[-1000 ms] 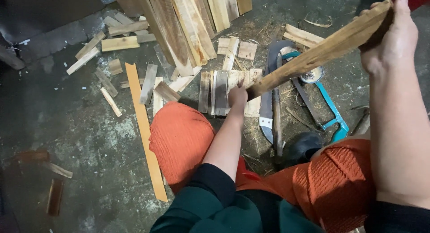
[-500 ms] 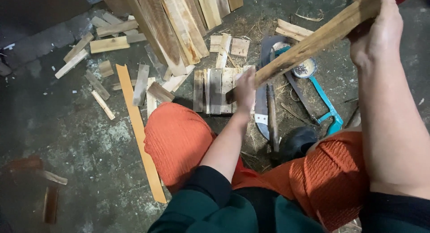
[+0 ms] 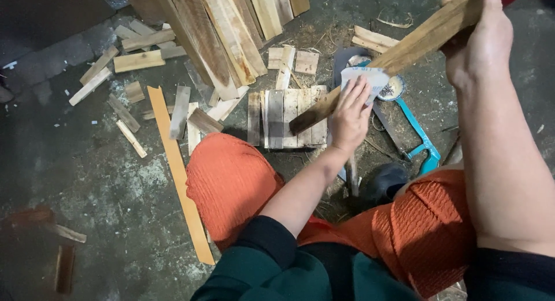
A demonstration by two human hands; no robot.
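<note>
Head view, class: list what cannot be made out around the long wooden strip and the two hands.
- Long wooden strip: far end cut off by the top edge.
- Pale sheet: partly hidden under the left hand.
- Right hand: its grip hidden behind its back.

No packages, labels, signs or screens show, as far as the dim floor [image 3: 87, 179] allows.

Wooden stick [image 3: 399, 52]: pale tan, darker brown at lower end. Paper sheet [image 3: 365, 80]: white-grey. Small pallet of slats [image 3: 286, 119]: weathered grey-brown, striped by gaps. Long strip [image 3: 179, 174]: orange-tan. Leaning planks [image 3: 225, 29]: light yellow-brown. Trousers [image 3: 231, 182]: orange, fine ribbed texture. Sleeves [image 3: 272, 266]: dark green. Hand-saw frame [image 3: 419, 133]: turquoise. Floor [image 3: 87, 179]: dark grey, mottled pale patches.
</note>
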